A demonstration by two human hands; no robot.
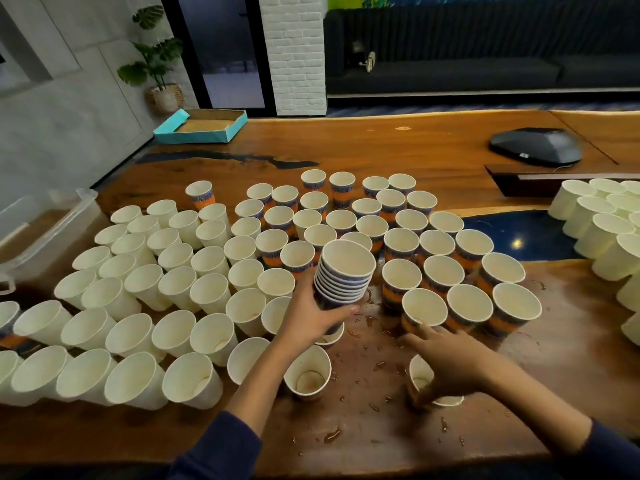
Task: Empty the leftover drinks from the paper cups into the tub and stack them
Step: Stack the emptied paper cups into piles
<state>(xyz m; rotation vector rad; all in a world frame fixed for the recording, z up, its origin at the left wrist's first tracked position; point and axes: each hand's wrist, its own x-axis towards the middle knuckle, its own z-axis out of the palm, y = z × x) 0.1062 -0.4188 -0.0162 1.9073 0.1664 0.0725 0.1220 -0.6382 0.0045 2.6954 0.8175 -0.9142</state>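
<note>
- head view: my left hand (313,315) is wrapped round a stack of nested cups (341,277), upright and held above the wet table (381,441).
- my right hand (450,362) reaches down to a single cup (420,374) — fingers curled over its rim, though blur keeps me from saying the hold is firm.
- that cup sits right of the stack and nearer me, mouth up, so the right hand is the closer one.
- the tub (52,223) lies well off to the left, past the white cups (145,327).
</note>
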